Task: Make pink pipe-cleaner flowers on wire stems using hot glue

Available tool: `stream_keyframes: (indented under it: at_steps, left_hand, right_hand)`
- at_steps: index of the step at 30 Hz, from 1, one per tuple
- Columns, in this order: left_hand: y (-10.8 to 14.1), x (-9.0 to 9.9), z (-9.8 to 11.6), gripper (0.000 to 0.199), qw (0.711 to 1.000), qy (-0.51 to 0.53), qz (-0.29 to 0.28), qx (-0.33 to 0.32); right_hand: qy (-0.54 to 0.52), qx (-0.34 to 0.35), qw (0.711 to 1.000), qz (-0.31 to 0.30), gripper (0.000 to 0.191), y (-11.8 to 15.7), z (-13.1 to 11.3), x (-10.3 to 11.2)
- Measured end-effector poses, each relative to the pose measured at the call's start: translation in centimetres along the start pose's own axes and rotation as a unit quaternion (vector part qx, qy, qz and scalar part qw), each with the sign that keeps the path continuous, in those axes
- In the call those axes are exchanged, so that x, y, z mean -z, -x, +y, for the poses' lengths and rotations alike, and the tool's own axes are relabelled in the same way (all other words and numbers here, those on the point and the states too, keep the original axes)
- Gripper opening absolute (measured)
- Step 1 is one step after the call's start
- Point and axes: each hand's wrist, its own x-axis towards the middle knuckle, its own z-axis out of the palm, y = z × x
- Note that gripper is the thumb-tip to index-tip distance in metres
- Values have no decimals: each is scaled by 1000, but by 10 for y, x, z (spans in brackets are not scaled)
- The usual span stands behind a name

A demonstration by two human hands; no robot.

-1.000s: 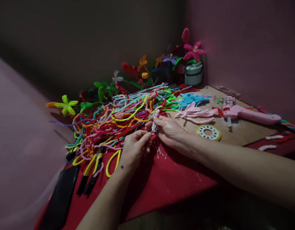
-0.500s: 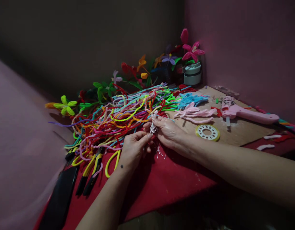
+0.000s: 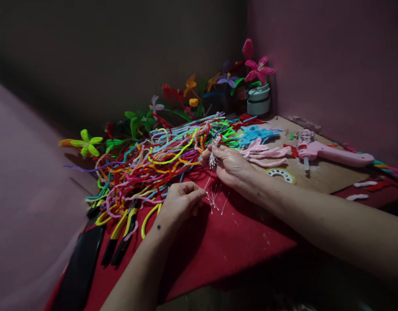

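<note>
My right hand (image 3: 233,168) is closed around a bunch of thin white flower stamens (image 3: 213,160), held above the red cloth, their small tips fanned out below the fingers. Lower and to the left, my left hand (image 3: 182,201) pinches a single white stamen (image 3: 207,183) between thumb and forefinger; its thin thread points up toward the right hand. Several loose stamens (image 3: 213,198) lie on the cloth just right of the left fingertips. A heap of colourful pipe cleaners (image 3: 166,155) spreads behind both hands.
Yellow-black pliers (image 3: 123,233), yellow scissor handles (image 3: 149,220) and a black flat object (image 3: 79,268) lie left. On the brown board (image 3: 322,179) are a pink glue gun (image 3: 335,153), pink petal pieces (image 3: 263,152) and a tape roll (image 3: 281,173). Finished pipe-cleaner flowers (image 3: 259,70) stand behind.
My hands have moved apart. The right hand with the bunch has shifted up and slightly right; the left has drawn down and away from the bunch with one stamen in its pinch.
</note>
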Motion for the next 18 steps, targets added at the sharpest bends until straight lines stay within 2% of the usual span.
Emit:
stream_keyframes:
  at_steps: [4, 8, 11, 15, 18]
  left_hand:
    - [-2, 0, 0, 22, 987, -153, -44, 17]
    - [-3, 2, -1, 27, 966, -249, -72, -8]
    - [0, 4, 0, 30, 960, -266, -84, -19]
    - [5, 7, 3, 26, 967, -236, -95, -27]
    - [4, 9, 5, 26, 980, -191, -50, -33]
  right_hand:
    - [11, 7, 1000, -8, 22, 0, -5, -1]
    - [29, 2, 999, -17, 21, -1, -2, 2]
    - [40, -13, 999, -24, 19, -1, -1, 5]
    - [41, -40, 998, -22, 20, 1, -2, 4]
    - [58, -66, 995, -38, 20, 5, -2, 2]
